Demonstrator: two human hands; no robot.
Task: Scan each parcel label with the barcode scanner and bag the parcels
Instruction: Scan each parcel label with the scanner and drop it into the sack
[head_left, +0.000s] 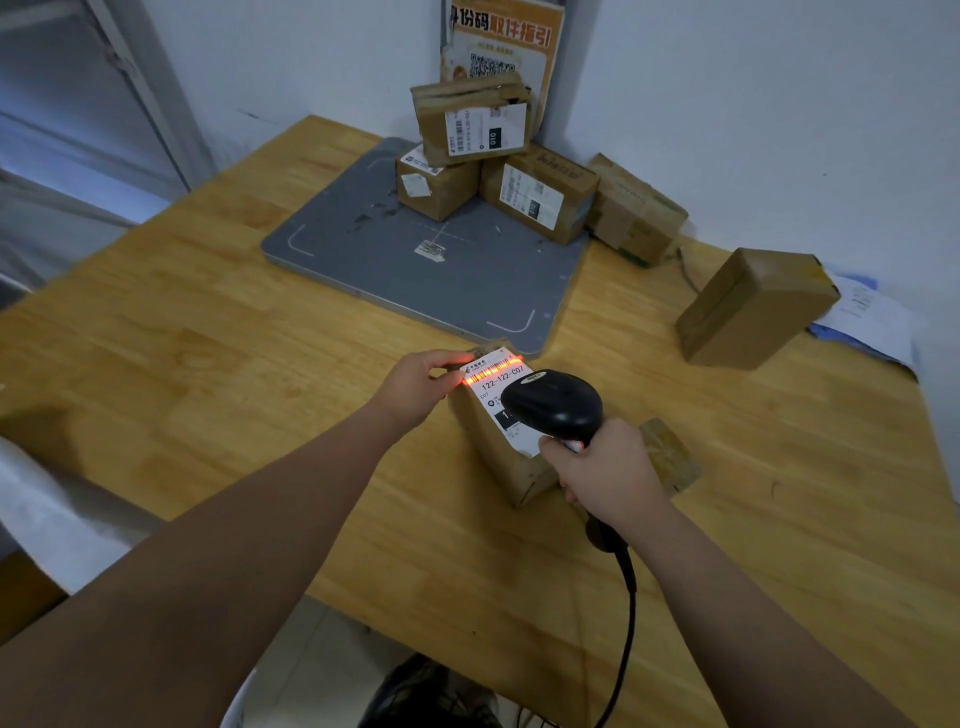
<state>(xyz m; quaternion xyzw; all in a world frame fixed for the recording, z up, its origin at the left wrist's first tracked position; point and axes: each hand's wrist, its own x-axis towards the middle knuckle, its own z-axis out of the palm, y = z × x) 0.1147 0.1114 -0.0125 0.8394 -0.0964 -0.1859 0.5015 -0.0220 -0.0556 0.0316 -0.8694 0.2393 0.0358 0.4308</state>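
Brown cardboard parcel (491, 457) lies on light wooden table (208, 338), just near of grey mat (415, 270). White label (501, 382) faces up, reads 122-122-C07; red scan line crosses its barcode. Left hand (415, 387) pinches parcel's far-left corner. Right hand (608, 467), fingers curled, grips black corded barcode scanner (553, 402) over label.

On my feed both bare forearms reached up from the bottom edge of the frame and nearly met around the middle. The left hand (415, 387) pinched the parcel (493, 452) at its far corner. The right hand (605, 467), slightly lower right, was wrapped tight round the scanner (556, 402) handle.
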